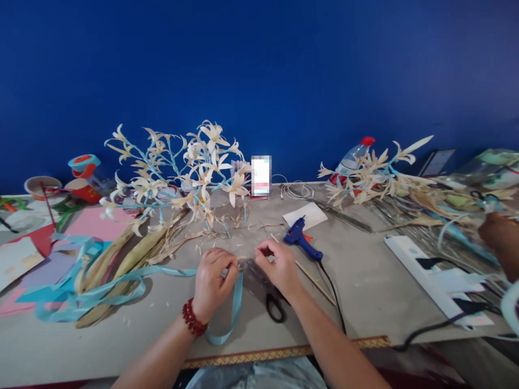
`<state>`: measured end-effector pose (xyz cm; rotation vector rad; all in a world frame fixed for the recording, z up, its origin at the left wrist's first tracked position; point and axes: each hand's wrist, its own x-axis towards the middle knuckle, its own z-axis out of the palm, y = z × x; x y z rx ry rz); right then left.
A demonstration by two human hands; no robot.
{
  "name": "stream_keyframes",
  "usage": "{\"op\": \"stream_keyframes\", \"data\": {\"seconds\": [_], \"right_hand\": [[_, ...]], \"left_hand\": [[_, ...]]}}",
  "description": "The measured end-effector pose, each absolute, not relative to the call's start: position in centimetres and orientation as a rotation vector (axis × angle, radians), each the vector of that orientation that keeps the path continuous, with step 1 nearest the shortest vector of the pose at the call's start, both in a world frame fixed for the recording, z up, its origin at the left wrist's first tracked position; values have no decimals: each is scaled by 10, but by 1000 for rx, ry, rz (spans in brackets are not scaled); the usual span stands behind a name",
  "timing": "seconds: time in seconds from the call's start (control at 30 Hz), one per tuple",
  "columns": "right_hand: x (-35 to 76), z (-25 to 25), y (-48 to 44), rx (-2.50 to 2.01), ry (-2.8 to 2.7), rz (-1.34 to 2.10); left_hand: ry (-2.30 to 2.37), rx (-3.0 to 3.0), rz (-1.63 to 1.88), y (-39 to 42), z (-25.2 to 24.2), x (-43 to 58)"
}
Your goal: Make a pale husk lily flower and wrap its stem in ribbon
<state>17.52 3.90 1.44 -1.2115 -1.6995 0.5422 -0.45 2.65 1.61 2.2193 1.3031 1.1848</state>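
My left hand [215, 282], with a dark red bead bracelet at the wrist, is closed near the middle of the table. A light blue ribbon [238, 294] runs into its fingers from the left and hangs out in a loop towards the front edge. Just to the right, my right hand [278, 266] has thumb and forefinger pinched together; what lies between them is too small to make out. Beneath my right hand lie scissors, partly hidden, with one black handle ring [275, 308] showing. A blue glue gun [302, 237] rests beyond that hand.
Pale husk flowers on blue stems [203, 173] stand at the back left, with dried husks [133, 259] before them. A power strip [430, 281] lies on the right. A thin stick [316, 283] lies beside my right forearm. Another person's hand [500, 240] is at far right.
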Motion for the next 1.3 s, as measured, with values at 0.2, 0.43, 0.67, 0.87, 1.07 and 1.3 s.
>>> {"op": "stream_keyframes", "data": {"seconds": [0.2,0.43,0.67,0.87,1.07,1.3], "right_hand": [[161,12,33,-1144,-1784,709],[168,5,38,-1231,-1819,606],[173,14,38,-1180,-1759,645],[158,9,34,-1232,-1869,610],[181,7,43,-1316,-1799,396],[164,17,33,-1172,-1881,590]], "left_hand": [[1292,2226,1171,26,16,-4],[1296,2236,1174,24,16,-4],[1314,2219,1196,26,17,-6],[1326,2245,1143,24,18,-2],[1332,2242,1210,26,15,-5],[1331,2240,1182,25,16,-4]]}}
